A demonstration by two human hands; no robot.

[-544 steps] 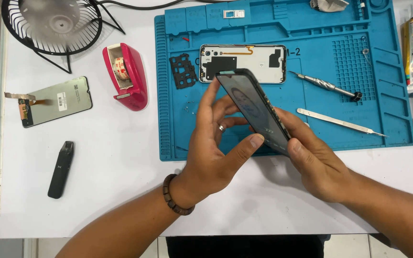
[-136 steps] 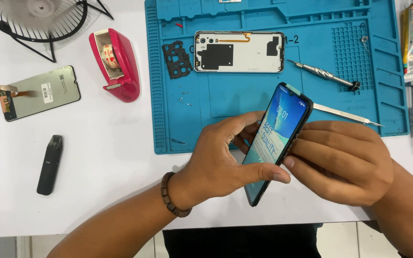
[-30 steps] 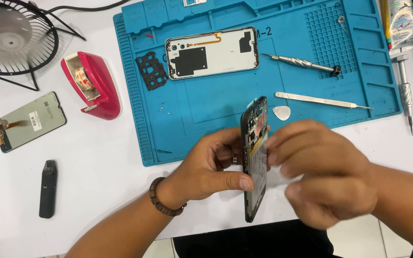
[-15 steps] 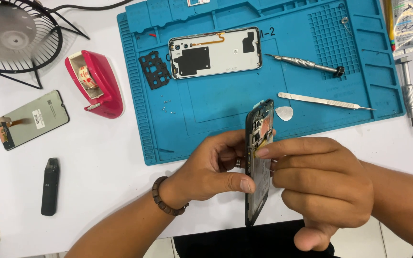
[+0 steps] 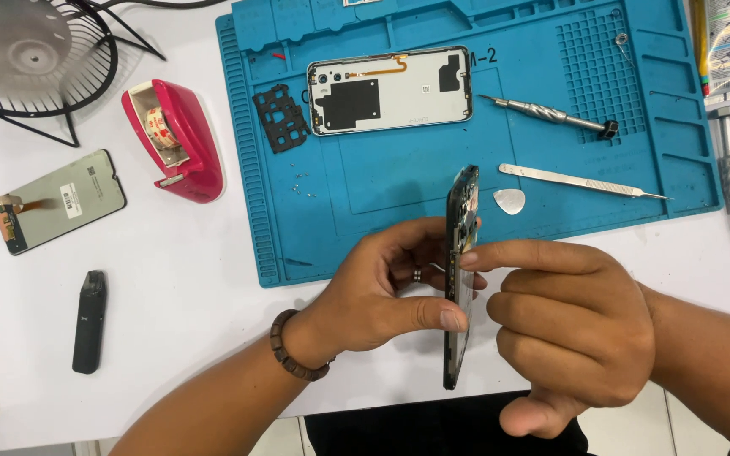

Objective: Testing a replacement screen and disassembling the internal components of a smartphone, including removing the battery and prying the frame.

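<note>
Phone (image 5: 460, 279) edge-on between both hands' fingers (image 5: 433, 317)

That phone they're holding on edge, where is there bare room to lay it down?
Bare white table lies between the red tape dispenser, the black stick device and the blue mat. The mat's lower left is open; its right, with tweezers and screwdriver, is crowded.

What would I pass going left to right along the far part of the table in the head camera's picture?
Fan → red tape dispenser → black bracket → white back cover → screwdriver → glue tube.
</note>
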